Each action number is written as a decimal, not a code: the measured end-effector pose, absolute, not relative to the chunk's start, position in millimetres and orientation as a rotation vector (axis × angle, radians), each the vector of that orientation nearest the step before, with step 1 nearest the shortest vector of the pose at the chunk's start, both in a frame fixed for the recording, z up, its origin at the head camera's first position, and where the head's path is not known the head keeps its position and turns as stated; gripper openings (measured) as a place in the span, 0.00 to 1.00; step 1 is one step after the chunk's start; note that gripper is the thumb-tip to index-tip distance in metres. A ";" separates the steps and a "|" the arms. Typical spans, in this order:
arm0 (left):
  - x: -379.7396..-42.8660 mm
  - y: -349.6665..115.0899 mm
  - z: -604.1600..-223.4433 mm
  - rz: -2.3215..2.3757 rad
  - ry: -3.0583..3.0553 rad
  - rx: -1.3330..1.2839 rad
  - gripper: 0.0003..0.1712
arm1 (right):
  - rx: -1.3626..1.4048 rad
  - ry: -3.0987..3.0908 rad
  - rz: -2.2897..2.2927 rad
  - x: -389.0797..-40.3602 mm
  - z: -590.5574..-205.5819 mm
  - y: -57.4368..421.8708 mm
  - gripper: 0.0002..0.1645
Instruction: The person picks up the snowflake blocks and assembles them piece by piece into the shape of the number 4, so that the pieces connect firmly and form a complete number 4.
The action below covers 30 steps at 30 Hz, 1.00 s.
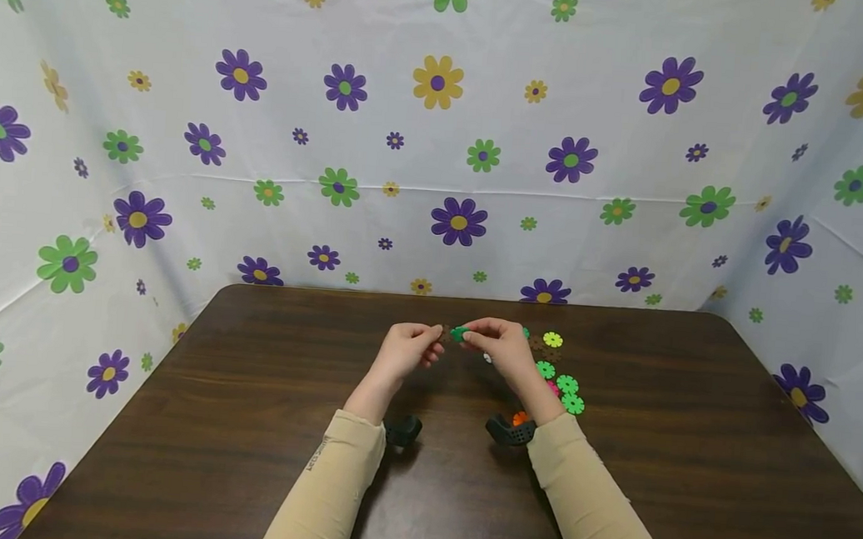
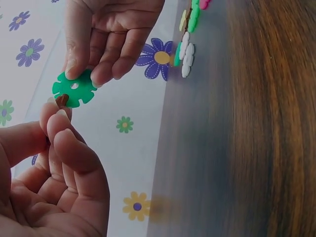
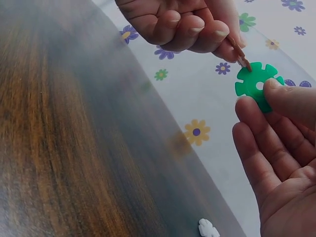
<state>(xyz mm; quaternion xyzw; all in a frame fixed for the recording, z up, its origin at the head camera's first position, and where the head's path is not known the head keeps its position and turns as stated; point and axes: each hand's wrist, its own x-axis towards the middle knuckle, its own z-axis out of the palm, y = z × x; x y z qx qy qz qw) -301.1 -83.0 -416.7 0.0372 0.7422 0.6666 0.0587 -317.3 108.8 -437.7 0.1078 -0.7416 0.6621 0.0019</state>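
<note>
Between thumb and fingertips my left hand pinches a brown notched disc, seen nearly edge-on in the right wrist view. A green notched disc with a small centre hole is pinched by my right hand. The two discs meet at their rims at right angles, the brown one's edge at a notch of the green one. Both are held up above the table. In the left wrist view the left fingers hide most of the brown disc, while the green disc shows almost face-on.
Loose notched discs lie on the dark wooden table around my right forearm: several green ones, a yellow one, brown ones, an orange one and a white one. A flower-patterned cloth hangs behind the table.
</note>
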 end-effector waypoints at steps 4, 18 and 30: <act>-300.2 -83.2 -415.8 2.037 2.244 0.110 0.21 | 0.342 -2.308 2.084 -317.5 -437.4 108.2 0.11; -298.5 -80.4 -412.5 2.059 2.208 0.080 0.17 | 0.320 -2.264 2.158 -316.3 -436.1 109.6 0.13; -297.7 -81.0 -413.3 2.053 2.214 0.075 0.19 | 0.335 -2.280 2.095 -317.0 -439.2 107.5 0.12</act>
